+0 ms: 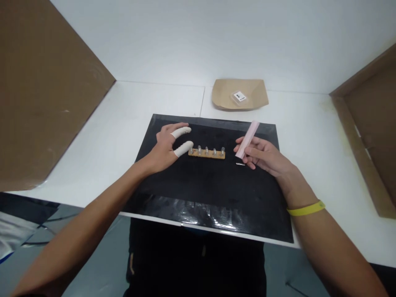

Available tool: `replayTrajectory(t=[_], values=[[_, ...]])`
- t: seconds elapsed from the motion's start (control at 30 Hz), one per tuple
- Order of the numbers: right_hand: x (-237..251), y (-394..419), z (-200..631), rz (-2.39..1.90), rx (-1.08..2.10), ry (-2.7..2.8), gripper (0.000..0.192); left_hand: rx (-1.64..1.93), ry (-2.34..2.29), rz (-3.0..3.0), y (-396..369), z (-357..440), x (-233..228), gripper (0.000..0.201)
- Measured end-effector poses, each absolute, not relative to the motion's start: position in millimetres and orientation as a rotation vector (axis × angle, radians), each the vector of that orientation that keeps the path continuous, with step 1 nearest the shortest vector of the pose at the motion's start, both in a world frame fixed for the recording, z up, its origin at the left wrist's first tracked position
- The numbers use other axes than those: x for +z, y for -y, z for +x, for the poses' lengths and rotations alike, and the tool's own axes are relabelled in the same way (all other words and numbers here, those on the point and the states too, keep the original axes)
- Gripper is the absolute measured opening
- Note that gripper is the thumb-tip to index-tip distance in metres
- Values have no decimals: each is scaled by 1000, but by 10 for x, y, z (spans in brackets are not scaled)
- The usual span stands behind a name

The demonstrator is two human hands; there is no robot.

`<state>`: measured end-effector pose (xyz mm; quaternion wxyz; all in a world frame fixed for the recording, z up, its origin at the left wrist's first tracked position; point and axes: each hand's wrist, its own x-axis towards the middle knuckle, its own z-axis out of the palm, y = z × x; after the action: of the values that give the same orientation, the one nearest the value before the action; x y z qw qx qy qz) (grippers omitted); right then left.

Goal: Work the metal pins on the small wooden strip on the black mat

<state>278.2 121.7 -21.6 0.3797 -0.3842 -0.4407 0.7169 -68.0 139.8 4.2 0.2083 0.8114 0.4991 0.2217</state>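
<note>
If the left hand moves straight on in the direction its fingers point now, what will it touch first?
The left hand points right, along the black mat. Its lower covered fingertip is already at the left end of the small board with metal pins, so it would probably meet that first.

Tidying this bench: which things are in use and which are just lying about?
In use: strip at the left hand; pink stick in the right hand; small metal piece; black mat.
Lying about: paper tray, packet, cardboard.
</note>
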Motion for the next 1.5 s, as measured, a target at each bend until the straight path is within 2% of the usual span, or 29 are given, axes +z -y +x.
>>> replayTrajectory(t=[0.1, 0.27, 0.5, 0.7, 0.93, 1.17, 1.5], values=[[-215, -1222, 2772, -1025, 1807, 1096, 45, 508, -1323, 2329, -1413, -659, 92, 41], [-190, -1207, 2748, -1067, 1765, 1098, 44, 351, -1154, 2369, -1521, -635, 87, 56], [-219, -1202, 2755, -1096, 1747, 1103, 46, 350, -1144, 2354, -1604, -668, -41, 45], [-220, -1203, 2746, -1102, 1738, 1124, 43, 390, -1145, 2300, -1587, -722, -85, 22], [-233, -1208, 2752, -1107, 1740, 1121, 45, 503, -1113, 2235, -1591, -772, -189, 15], [-222, -1196, 2744, -1135, 1726, 1127, 45, 618, -1264, 2212, -1522, -720, -365, 20], [-219, -1193, 2741, -1155, 1684, 1089, 43, 771, -1464, 2251, -1258, -622, -431, 13]])
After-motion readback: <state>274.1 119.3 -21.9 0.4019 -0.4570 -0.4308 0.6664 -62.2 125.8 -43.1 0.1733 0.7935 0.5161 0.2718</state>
